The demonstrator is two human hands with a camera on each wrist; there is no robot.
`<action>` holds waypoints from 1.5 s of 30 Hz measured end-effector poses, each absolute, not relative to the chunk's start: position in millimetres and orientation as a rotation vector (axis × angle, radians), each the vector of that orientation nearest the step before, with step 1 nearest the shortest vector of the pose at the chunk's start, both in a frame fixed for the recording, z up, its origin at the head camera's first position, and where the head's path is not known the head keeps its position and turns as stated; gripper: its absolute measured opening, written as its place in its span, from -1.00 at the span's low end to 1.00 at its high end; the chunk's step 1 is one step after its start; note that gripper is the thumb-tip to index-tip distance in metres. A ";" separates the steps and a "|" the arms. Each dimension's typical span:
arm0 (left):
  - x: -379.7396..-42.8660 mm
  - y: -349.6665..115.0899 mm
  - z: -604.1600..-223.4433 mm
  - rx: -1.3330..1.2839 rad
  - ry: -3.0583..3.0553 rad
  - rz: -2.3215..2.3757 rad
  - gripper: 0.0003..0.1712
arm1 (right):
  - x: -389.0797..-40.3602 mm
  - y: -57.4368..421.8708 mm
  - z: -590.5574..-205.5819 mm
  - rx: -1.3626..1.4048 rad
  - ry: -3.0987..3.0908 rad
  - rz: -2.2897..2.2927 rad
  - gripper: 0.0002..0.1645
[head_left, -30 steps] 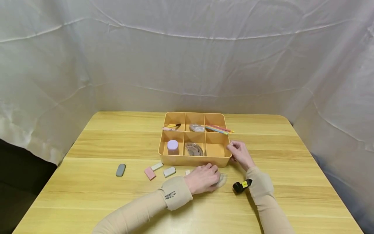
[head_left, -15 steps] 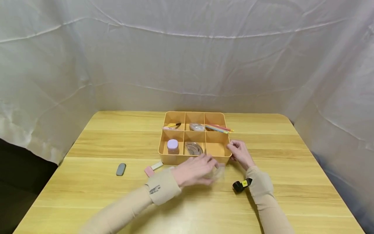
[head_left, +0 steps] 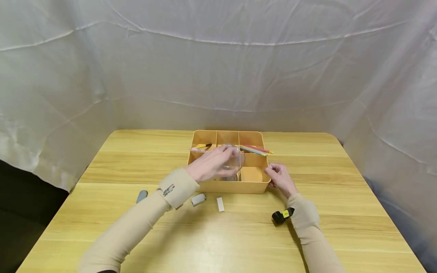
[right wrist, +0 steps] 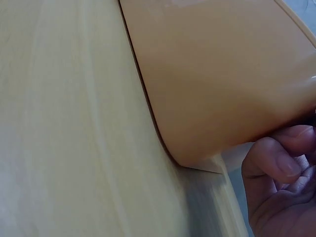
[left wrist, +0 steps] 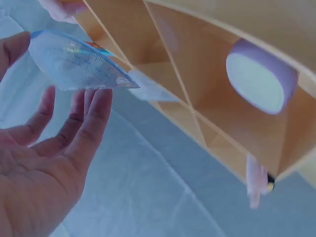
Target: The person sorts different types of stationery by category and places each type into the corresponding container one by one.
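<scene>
One protractor (left wrist: pixel 74 61) is pinched in our left hand (head_left: pixel 209 163); our right hand (head_left: pixel 281 179) grips the tray (head_left: pixel 235 187) beneath, seemingly steadying it.

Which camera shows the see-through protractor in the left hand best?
The left wrist view. The protractor looks big there, and you can see its printed markings. The head view shows it only small and faint, over the tray. The right wrist view shows none of it, mostly the tray and the table.
</scene>
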State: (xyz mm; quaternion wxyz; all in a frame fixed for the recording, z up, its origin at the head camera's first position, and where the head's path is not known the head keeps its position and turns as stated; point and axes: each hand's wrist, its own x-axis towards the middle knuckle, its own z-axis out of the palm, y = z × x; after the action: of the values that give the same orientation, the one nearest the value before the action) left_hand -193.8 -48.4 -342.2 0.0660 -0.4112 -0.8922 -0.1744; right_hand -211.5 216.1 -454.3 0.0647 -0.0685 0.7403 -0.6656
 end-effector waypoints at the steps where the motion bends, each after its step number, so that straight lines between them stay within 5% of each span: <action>1: -196.0 -47.0 -343.7 -1.228 -2.701 -0.564 -0.59 | -211.2 215.9 -454.4 -0.206 2.234 -2.010 -0.64; 15: -201.9 -31.0 -368.0 -0.851 -2.912 -0.583 -0.52 | -211.1 209.9 -456.7 -0.196 2.193 -2.039 -0.63; 20: -200.8 -29.1 -370.0 -0.768 -2.941 -0.523 -0.26 | -211.4 209.3 -456.7 -0.199 2.202 -2.028 -0.63; 28: -198.3 -27.4 -369.6 -0.642 -3.035 -0.423 -0.69 | -211.6 208.7 -456.9 -0.176 2.190 -2.035 -0.65; 45: -206.3 -12.6 -375.1 -0.545 -3.154 -0.049 -0.62 | -210.0 209.3 -455.8 -0.194 2.183 -2.040 -0.64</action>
State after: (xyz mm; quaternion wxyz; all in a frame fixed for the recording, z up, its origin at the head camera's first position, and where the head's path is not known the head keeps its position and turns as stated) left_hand -206.3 -12.6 -375.1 -0.0295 -0.1701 -0.9849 -0.0152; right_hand -210.0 209.3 -455.8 0.0739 -0.0645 0.7271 -0.6795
